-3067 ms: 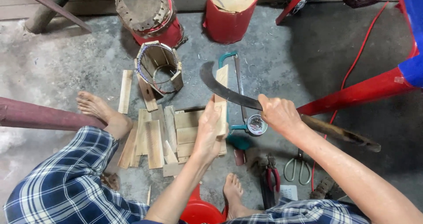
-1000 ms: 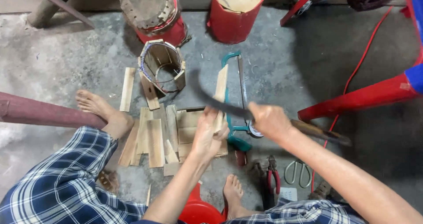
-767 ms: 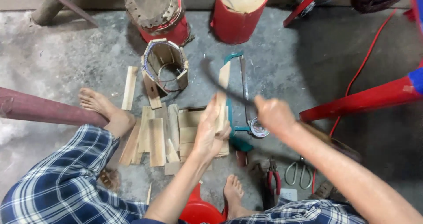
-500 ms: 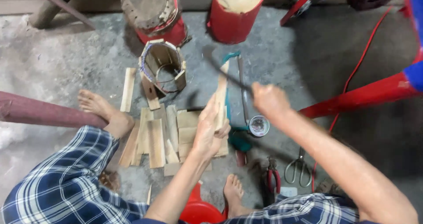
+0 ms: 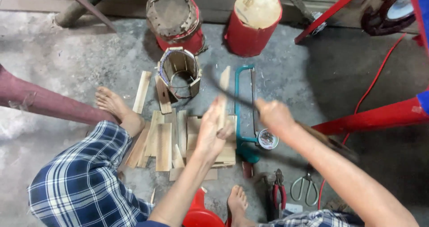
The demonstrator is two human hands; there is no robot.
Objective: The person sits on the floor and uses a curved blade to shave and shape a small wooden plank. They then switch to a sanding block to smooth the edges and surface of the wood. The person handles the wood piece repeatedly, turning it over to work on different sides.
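Left of centre, flat wooden slats [image 5: 163, 144] lie on the concrete floor [image 5: 67, 62] beside my bare foot [image 5: 114, 106]. My left hand [image 5: 213, 135], at the middle of the frame, has its fingers wrapped round an upright wooden strip [image 5: 223, 93]. Just right, my right hand [image 5: 273, 116] is fisted on the handle of a long curved blade [image 5: 223, 91], blurred, meeting the strip. A green hacksaw [image 5: 243, 120] lies below.
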